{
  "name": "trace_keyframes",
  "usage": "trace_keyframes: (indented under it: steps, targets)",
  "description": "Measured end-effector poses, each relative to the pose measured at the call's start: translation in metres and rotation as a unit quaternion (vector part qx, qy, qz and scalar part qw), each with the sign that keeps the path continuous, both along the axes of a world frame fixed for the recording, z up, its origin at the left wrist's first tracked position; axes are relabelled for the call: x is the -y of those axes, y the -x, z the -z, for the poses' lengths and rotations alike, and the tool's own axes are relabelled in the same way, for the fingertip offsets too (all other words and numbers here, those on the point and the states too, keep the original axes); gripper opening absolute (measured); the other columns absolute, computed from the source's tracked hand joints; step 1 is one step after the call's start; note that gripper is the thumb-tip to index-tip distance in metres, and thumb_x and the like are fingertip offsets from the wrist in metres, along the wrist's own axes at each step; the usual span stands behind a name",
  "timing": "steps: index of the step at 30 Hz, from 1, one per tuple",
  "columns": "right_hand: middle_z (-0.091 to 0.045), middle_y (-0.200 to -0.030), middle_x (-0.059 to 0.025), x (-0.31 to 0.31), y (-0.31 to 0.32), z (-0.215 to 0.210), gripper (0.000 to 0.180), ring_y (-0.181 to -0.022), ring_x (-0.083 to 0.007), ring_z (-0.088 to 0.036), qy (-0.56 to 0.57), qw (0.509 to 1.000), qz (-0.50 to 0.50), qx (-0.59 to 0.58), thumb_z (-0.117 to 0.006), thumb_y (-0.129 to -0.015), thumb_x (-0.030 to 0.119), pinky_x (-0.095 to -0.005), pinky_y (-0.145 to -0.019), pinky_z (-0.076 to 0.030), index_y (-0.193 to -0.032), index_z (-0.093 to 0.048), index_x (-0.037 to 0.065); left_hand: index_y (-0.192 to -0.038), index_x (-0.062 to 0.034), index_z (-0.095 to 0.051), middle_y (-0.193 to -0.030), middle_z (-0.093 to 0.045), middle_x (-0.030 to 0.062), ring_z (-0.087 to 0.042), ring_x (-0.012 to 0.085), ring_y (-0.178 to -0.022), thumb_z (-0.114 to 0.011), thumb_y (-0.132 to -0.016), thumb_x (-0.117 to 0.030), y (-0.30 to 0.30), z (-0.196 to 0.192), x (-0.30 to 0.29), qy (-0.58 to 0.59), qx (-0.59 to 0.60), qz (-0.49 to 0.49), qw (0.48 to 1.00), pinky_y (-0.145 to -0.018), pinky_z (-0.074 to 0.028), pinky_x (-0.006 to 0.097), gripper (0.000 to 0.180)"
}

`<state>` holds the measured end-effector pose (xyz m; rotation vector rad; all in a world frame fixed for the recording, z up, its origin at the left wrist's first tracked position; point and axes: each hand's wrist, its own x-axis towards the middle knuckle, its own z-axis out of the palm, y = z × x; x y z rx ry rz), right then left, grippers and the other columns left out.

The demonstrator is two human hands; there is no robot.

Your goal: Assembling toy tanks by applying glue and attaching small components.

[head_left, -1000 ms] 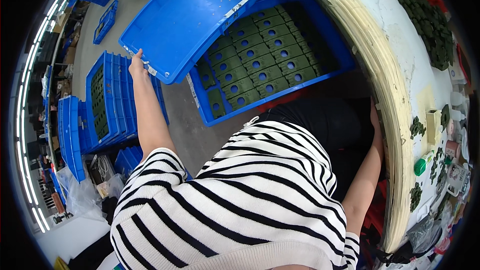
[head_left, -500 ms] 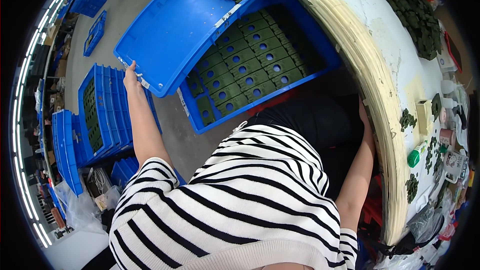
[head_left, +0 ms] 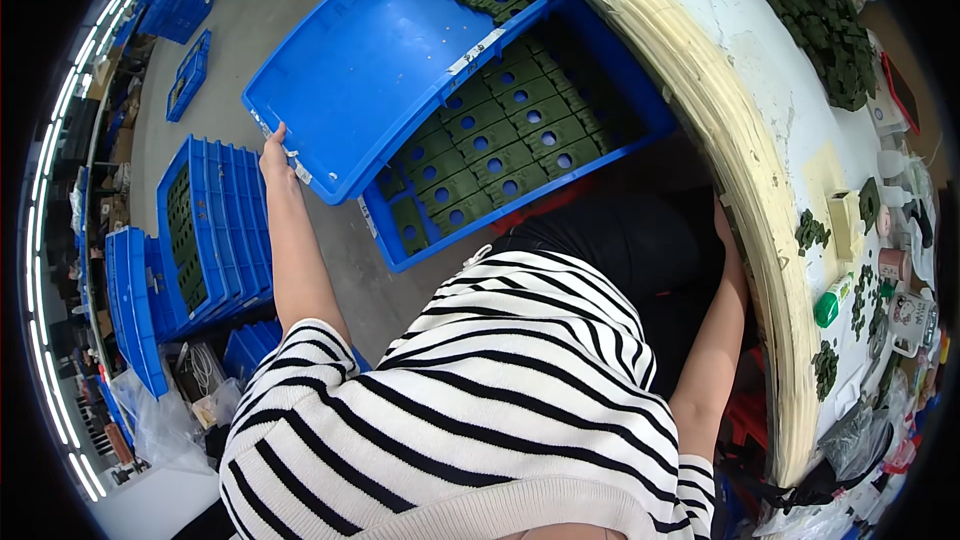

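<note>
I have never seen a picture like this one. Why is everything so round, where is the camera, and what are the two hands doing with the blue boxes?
The camera sits on the person's head and looks straight down, so the striped shirt fills the bottom. Its lens is very wide, which bends straight edges near the rim.

There is no machine here, only two bare hands. The left hand grips the edge of a shallow blue tray, which lies tilted over a deeper blue crate. That crate holds rows of dark green flat parts with holes. A few such parts also lie at the far end of the tray.

The right hand reaches to the edge of the white worktable; I cannot tell whether it holds anything. More green parts and small bottles lie on the table. Other blue crates stand on the floor to the left.
</note>
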<state>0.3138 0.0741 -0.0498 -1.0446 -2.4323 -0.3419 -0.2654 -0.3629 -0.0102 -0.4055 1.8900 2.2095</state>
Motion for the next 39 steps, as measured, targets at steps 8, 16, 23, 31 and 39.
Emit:
trace_keyframes:
  steps: [8,16,23,31,39]
  targets:
    - [-0.026,-0.146,-0.0093,0.002,-0.001,-0.001,0.062,-0.136,-0.0261,-0.022,0.027,1.000,-0.005,-0.013,-0.042,-0.089,0.047,-0.0394,-0.110,-0.019,-0.141,-0.028,0.014,-0.115,0.0120,-0.050,-0.108,-0.058,0.0220,-0.061,0.0307,-0.091,-0.065,-0.080,-0.012,-0.004,0.009,-0.003,0.001,0.003,0.013,1.000,-0.079,-0.051,0.042,0.044]
    - [-0.025,-0.147,-0.0092,-0.001,-0.005,0.009,0.063,-0.136,-0.0265,-0.022,0.048,0.998,-0.008,-0.033,-0.042,-0.089,0.047,-0.0400,-0.110,-0.019,-0.141,-0.027,0.014,-0.114,0.0121,-0.050,-0.109,-0.057,0.0221,-0.061,0.0304,-0.092,-0.066,-0.078,-0.014,-0.021,0.015,-0.010,0.018,0.011,0.056,0.998,-0.080,-0.050,0.041,0.047]
    - [-0.024,-0.147,-0.0097,-0.009,-0.010,0.021,0.064,-0.136,-0.0262,-0.022,0.059,0.998,-0.002,-0.010,-0.041,-0.089,0.049,-0.0401,-0.109,-0.020,-0.141,-0.026,0.014,-0.115,0.0122,-0.050,-0.110,-0.057,0.0215,-0.060,0.0291,-0.092,-0.066,-0.079,-0.014,-0.044,0.019,-0.011,0.016,0.015,0.087,0.996,-0.082,-0.049,0.037,0.047]
    - [-0.029,-0.145,-0.0106,-0.015,-0.012,0.034,0.059,-0.134,-0.0275,-0.025,0.073,0.996,0.030,0.033,-0.045,-0.090,0.044,-0.0382,-0.108,-0.022,-0.138,-0.032,0.012,-0.107,0.0109,-0.054,-0.102,-0.061,0.0194,-0.061,0.0262,-0.088,-0.065,-0.081,-0.016,-0.067,0.028,-0.010,0.017,0.035,0.136,0.990,-0.078,-0.050,0.036,0.039]
    - [-0.026,-0.146,-0.0125,-0.010,-0.010,0.039,0.062,-0.135,-0.0303,-0.023,0.071,0.996,-0.002,-0.060,-0.047,-0.089,0.045,-0.0410,-0.109,-0.020,-0.139,-0.031,0.012,-0.107,0.0117,-0.053,-0.100,-0.061,0.0207,-0.062,0.0272,-0.087,-0.063,-0.082,-0.017,-0.088,0.028,-0.015,0.026,0.035,0.175,0.984,-0.076,-0.051,0.036,0.040]
